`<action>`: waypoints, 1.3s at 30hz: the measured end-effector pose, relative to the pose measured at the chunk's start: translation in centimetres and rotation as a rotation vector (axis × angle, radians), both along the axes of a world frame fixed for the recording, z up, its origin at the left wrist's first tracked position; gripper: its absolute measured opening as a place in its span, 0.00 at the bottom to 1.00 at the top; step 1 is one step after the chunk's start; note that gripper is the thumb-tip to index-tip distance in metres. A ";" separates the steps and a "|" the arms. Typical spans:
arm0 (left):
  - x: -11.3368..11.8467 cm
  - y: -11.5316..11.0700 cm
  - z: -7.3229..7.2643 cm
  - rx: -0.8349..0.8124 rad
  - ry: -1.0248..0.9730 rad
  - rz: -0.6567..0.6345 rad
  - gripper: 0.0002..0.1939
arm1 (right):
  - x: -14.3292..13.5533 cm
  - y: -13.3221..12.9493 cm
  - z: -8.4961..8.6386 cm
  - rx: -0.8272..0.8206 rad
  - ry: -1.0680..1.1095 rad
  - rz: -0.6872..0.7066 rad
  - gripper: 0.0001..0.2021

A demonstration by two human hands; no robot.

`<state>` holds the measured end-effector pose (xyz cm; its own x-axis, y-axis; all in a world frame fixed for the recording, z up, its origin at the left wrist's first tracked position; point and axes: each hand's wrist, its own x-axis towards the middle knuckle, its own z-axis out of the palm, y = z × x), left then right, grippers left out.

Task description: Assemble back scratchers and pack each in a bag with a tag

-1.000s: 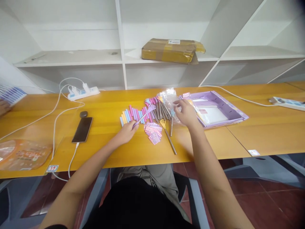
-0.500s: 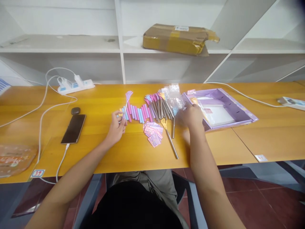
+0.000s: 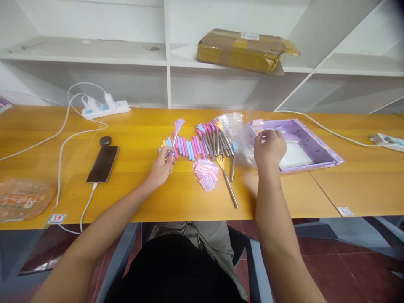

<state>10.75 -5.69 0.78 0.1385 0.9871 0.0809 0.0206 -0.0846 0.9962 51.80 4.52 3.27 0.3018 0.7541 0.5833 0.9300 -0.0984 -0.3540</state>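
Observation:
My left hand [image 3: 162, 167] is closed on a purple hand-shaped scratcher [image 3: 179, 125] with a metal rod. Beside it lies a row of pink, purple and blue sleeves [image 3: 189, 148]. A bunch of metal-handled scratchers [image 3: 216, 141] lies right of the row, with pink cards [image 3: 206, 172] in front. A yellow scratcher [image 3: 227, 183] and a blue one [image 3: 234, 162] lie apart from the bunch. My right hand [image 3: 269, 149] is closed over the left part of a purple box [image 3: 322, 148], next to clear plastic bags [image 3: 233, 126]; what its fingers hold is hidden.
A phone [image 3: 102, 164] with a cable, a dark round object [image 3: 105, 140] and a power strip [image 3: 107, 108] are on the left. A plastic packet [image 3: 25, 200] lies far left. A taped carton [image 3: 241, 50] rests on the shelf; another power strip [image 3: 386, 141] is far right.
My right hand has moved right, from the box's left edge to over the box. My left hand still holds the purple scratcher. The whole view has shifted slightly.

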 end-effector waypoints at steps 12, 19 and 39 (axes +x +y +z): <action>0.4 -0.3 1.6 -0.216 -0.503 -0.042 0.30 | -22.4 -8.8 1.2 0.157 -0.267 1.256 0.12; -0.5 0.0 1.7 -0.327 -0.473 0.051 0.25 | -19.7 -7.4 0.3 0.081 0.570 1.234 0.21; 1.1 -0.4 0.8 -0.099 -0.365 -0.045 0.42 | -18.2 -2.5 -1.2 -0.137 1.529 1.092 0.22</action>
